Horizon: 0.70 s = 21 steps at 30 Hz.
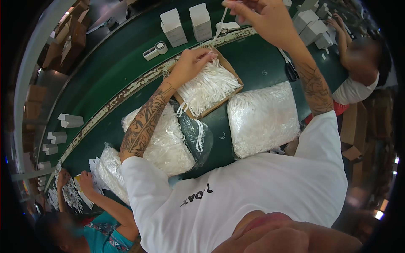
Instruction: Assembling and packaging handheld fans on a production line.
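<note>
My right hand (263, 19) is raised at the far side, its fingertips pinching the upper end of a thin white cord (220, 25). The cord runs down toward my left hand (195, 64), whose thumb and fingers are closed around its lower part. That hand is over a shallow cardboard box (219, 108) packed with a heap of white looped cords (215, 84). A few loops hang over the box's near left corner. Below my left forearm lies a clear plastic bag (164, 147) full of white cords, partly hidden by the arm.
A second full plastic bag (263, 120) lies right of the box. Black-handled scissors (290, 69) rest beyond it. White cartons (173, 28) and a small white device with a round end (156, 50) stand past the worn rail (114, 99). Co-workers sit at lower left and far right.
</note>
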Motion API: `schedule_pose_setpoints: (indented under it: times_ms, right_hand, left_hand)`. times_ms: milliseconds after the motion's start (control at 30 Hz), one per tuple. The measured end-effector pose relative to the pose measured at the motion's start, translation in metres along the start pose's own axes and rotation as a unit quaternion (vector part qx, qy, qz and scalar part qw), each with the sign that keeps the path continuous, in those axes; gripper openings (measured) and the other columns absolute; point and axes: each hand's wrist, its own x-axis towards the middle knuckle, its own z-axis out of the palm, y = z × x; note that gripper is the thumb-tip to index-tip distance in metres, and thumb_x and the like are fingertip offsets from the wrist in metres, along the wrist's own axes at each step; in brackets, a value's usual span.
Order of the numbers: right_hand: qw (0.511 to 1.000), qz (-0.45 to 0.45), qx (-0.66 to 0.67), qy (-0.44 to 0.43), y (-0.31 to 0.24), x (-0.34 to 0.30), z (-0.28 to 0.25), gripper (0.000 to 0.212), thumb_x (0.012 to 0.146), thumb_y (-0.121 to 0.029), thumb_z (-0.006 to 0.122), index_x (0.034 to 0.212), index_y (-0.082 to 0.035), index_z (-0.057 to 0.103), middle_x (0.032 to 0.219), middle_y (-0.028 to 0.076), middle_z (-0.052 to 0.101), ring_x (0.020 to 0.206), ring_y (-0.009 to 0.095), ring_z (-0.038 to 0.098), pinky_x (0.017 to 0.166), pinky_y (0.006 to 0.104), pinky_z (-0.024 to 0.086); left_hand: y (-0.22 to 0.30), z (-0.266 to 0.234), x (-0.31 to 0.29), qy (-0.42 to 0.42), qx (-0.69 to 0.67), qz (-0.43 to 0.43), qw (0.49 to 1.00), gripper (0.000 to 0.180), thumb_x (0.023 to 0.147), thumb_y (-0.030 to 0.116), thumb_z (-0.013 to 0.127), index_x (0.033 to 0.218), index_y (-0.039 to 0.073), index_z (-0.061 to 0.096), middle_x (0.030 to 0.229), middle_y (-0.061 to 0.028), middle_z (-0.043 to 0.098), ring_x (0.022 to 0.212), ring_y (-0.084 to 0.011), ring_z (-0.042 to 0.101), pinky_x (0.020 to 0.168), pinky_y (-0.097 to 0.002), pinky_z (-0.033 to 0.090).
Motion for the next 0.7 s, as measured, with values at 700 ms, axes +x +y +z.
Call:
schedule_pose_setpoints:
  times_ms: [700]
  right_hand:
    - [0.995, -0.094, -0.027, -0.008, 0.074, 0.099, 0.084, 0.014, 0.096, -0.011, 0.063, 0.094, 0.002, 0.067, 0.075, 0.002, 0.067, 0.068, 0.006, 0.058, 0.061, 0.0232, 0.048]
  left_hand:
    - [-0.138, -0.155, -0.085, 0.274, 0.395, -0.024, 0.876, 0.052, 0.091, 0.031, 0.072, 0.129, 0.001, 0.056, 0.130, -0.0189, 0.059, 0.115, -0.0337, 0.059, 0.097, -0.0428, 0.048]
